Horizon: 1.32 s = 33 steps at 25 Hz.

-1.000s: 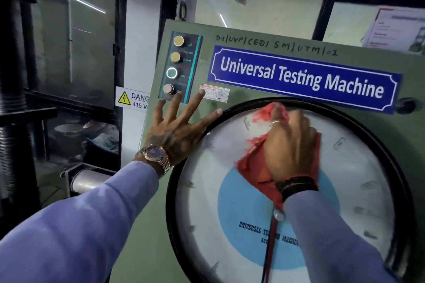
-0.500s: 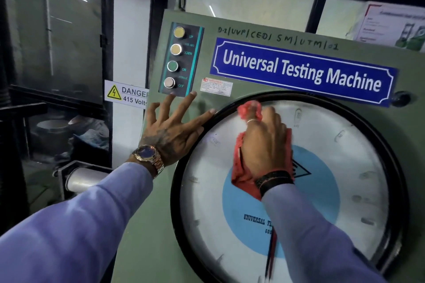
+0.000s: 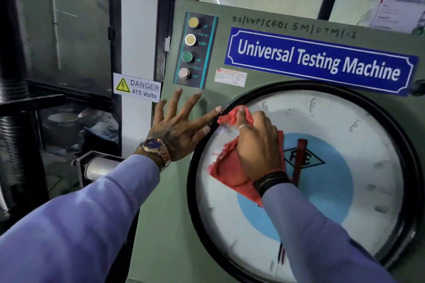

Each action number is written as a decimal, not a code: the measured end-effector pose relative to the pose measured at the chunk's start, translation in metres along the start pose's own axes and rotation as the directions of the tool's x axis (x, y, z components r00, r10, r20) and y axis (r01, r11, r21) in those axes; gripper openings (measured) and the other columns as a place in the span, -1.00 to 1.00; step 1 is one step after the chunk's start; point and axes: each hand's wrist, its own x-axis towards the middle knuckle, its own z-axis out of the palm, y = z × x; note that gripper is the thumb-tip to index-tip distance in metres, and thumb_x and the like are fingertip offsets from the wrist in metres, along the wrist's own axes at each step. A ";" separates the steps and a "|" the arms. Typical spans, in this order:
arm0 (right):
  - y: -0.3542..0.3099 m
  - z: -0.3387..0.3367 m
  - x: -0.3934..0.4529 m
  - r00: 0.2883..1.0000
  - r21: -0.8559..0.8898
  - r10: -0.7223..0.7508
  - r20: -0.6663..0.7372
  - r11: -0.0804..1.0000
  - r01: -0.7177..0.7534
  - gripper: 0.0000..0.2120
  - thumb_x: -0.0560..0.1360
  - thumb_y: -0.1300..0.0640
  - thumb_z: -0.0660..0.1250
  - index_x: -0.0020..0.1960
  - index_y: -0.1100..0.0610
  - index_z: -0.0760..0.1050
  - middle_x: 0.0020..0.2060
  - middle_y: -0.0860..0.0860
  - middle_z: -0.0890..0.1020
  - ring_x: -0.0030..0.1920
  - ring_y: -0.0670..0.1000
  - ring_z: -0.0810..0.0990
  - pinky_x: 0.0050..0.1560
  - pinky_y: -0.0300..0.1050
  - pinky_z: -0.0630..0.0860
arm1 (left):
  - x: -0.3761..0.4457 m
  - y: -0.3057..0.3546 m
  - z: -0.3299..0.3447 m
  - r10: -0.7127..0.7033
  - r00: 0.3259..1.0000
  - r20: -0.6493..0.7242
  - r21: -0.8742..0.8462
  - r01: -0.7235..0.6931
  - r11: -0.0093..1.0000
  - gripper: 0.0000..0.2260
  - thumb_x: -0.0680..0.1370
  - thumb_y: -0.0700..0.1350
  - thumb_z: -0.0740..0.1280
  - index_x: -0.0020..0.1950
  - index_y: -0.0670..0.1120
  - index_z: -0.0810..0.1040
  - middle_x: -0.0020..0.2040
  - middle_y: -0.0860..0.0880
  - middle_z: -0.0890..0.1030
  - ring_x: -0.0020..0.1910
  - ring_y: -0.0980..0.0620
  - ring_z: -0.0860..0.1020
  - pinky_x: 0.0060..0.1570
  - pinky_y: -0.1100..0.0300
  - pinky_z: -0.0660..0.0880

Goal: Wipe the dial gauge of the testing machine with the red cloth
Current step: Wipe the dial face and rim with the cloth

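Note:
The round dial gauge (image 3: 358,135), white-faced with a blue centre and a black rim, fills the right half of the green machine front. My right hand (image 3: 259,145) presses the red cloth (image 3: 226,167) flat against the upper left of the glass, close to the rim; the cloth shows above my fingers and below my palm. My left hand (image 3: 177,128) lies spread and flat on the green panel just left of the gauge, its thumb and forefinger touching the black rim. A red pointer (image 3: 300,158) shows right of my right wrist.
A button strip (image 3: 195,49) with up, down, on and off buttons sits above my left hand. The blue "Universal Testing Machine" plate (image 3: 319,60) is above the gauge. A "Danger 415 Volts" sign (image 3: 137,87) hangs at the left, beside a dark machine frame (image 3: 13,89).
My right hand has slid the cloth leftward across the glass, from the top centre to the upper left by the rim. My left hand has stayed spread on the panel.

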 end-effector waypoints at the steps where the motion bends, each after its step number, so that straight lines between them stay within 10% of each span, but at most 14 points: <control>1: 0.010 -0.001 0.007 1.000 -0.048 0.015 0.004 0.999 -0.014 -0.45 0.67 0.19 0.12 0.65 0.03 0.36 0.20 0.21 0.52 0.11 0.34 0.56 0.15 0.23 0.45 | 0.000 -0.001 -0.001 0.004 1.000 0.012 -0.005 -0.004 1.000 -0.50 0.67 0.40 -0.19 0.63 0.57 -0.15 0.79 0.02 0.03 0.75 -0.39 -0.04 0.60 -0.44 0.09; 4: 0.024 -0.009 0.024 0.970 -0.078 0.222 -0.103 0.970 -0.231 -0.47 0.67 0.28 0.23 0.63 0.09 0.41 0.15 0.25 0.54 0.06 0.38 0.59 0.09 0.25 0.49 | -0.005 -0.006 -0.001 0.011 0.999 0.038 0.001 -0.011 1.000 -0.49 0.67 0.40 -0.17 0.64 0.57 -0.13 0.78 0.00 0.07 0.75 -0.38 -0.07 0.61 -0.45 0.06; 10: -0.011 0.020 -0.034 0.995 -0.045 -0.104 0.002 0.994 0.104 -0.44 0.63 0.25 0.16 0.62 0.10 0.43 0.08 0.20 0.55 0.04 0.30 0.58 0.07 0.18 0.47 | -0.010 -0.007 -0.004 0.010 0.995 0.095 0.018 -0.011 1.000 -0.47 0.66 0.38 -0.14 0.65 0.56 -0.15 0.78 0.01 0.03 0.76 -0.36 -0.13 0.62 -0.44 0.03; 14: -0.006 0.018 -0.009 0.997 -0.077 0.059 -0.051 0.995 -0.063 -0.44 0.61 0.21 0.27 0.61 0.05 0.40 0.09 0.16 0.51 0.05 0.27 0.54 0.08 0.18 0.51 | -0.009 -0.012 -0.007 0.046 0.990 0.130 0.042 -0.052 0.998 -0.45 0.66 0.37 -0.08 0.66 0.54 -0.14 0.75 0.01 0.08 0.75 -0.37 -0.11 0.60 -0.45 0.05; 19: -0.047 0.042 -0.091 0.974 -0.085 -0.225 0.040 0.970 0.228 -0.42 0.55 0.09 0.34 0.57 0.03 0.49 0.04 0.07 0.59 0.02 0.12 0.60 0.00 0.07 0.58 | -0.017 -0.019 -0.002 0.054 0.987 0.153 0.055 -0.063 0.997 -0.44 0.66 0.39 -0.11 0.67 0.52 -0.13 0.74 0.00 0.09 0.75 -0.37 -0.12 0.59 -0.45 0.08; 23: -0.050 0.045 -0.070 0.997 -0.010 -0.023 0.079 1.000 0.024 -0.60 0.64 0.16 0.29 0.46 0.15 0.56 0.03 0.14 0.57 0.04 0.23 0.59 0.06 0.15 0.46 | -0.032 -0.021 0.004 0.043 0.989 0.140 0.069 -0.053 0.996 -0.42 0.65 0.41 -0.10 0.69 0.49 -0.09 0.73 -0.05 0.13 0.74 -0.40 -0.07 0.58 -0.43 0.09; 28: -0.066 0.056 -0.155 0.958 -0.067 -0.203 0.204 0.973 0.221 -0.36 0.53 0.07 0.50 0.59 0.06 0.49 0.12 0.11 0.63 0.09 0.19 0.64 0.16 0.09 0.39 | -0.050 -0.018 0.014 0.010 0.988 0.151 0.056 -0.019 0.998 -0.40 0.66 0.38 -0.08 0.72 0.42 -0.09 0.75 -0.06 0.13 0.74 -0.40 -0.06 0.58 -0.42 0.09; 33: -0.070 0.066 -0.153 0.969 -0.043 -0.128 0.210 0.989 0.140 -0.43 0.59 0.14 0.14 0.58 0.10 0.51 0.11 0.11 0.63 0.10 0.19 0.62 0.14 0.11 0.57 | -0.071 -0.008 0.024 -0.061 0.985 0.161 0.047 0.054 0.997 -0.40 0.67 0.36 -0.08 0.73 0.39 -0.11 0.76 -0.07 0.11 0.74 -0.39 -0.06 0.57 -0.46 0.10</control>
